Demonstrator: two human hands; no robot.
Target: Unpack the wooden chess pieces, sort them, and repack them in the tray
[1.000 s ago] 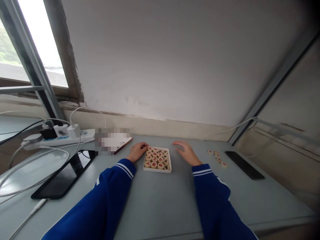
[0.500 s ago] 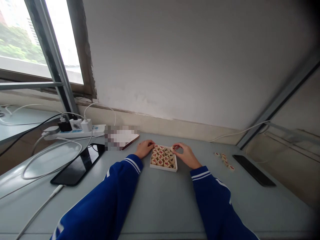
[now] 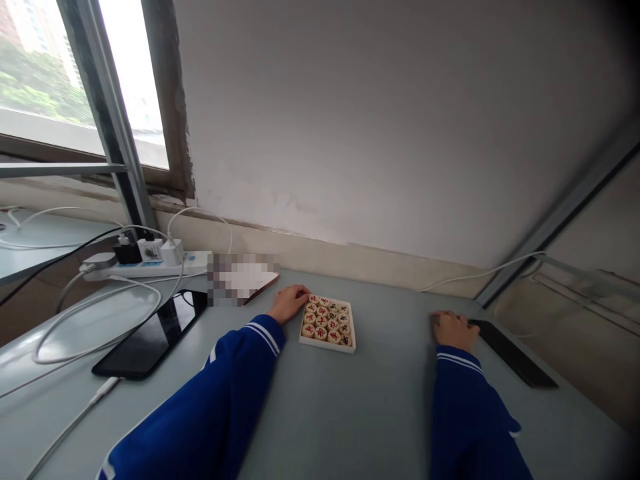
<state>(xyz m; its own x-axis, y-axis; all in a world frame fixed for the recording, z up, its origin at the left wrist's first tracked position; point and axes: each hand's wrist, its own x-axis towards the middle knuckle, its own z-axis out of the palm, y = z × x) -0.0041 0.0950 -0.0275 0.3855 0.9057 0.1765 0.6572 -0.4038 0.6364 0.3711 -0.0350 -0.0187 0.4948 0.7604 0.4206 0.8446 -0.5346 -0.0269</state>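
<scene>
L hand (image 3: 287, 303), in a blue sleeve w/ white stripes (image 3: 200, 400), is laid on the pale grey counter (image 3: 380, 407), its fingers (image 3: 299, 291) loosely open and reaching the upper-left corner of a shallow square cream-coloured tray (image 3: 326, 347). The tray appears to be steadied or kept in reach rather than gripped. Just right of those fingers, round flat wooden xiangqi pieces w/ red and black characters (image 3: 325, 317) are packed in rows inside the tray, apparently kept together by its low rim. R hand (image 3: 453, 330) is well apart, right of the tray, w/ its fingers (image 3: 440, 319) curled down onto the counter; whether anything is held under them cannot be told. Just right of those fingers, a flat black smartphone (image 3: 513, 347) is lying, seemingly parked near the counter edge, out of the way. Far left of the L fingers, a glossy black tablet (image 3: 150, 337) is placed w/ a white cable (image 3: 75, 423) at its end, prob. for charging, and a white power strip (image 3: 145, 269) is set along the wall, likely to serve the chargers plugged in. A blurred object (image 3: 243, 280) is just left of the L fingers.
</scene>
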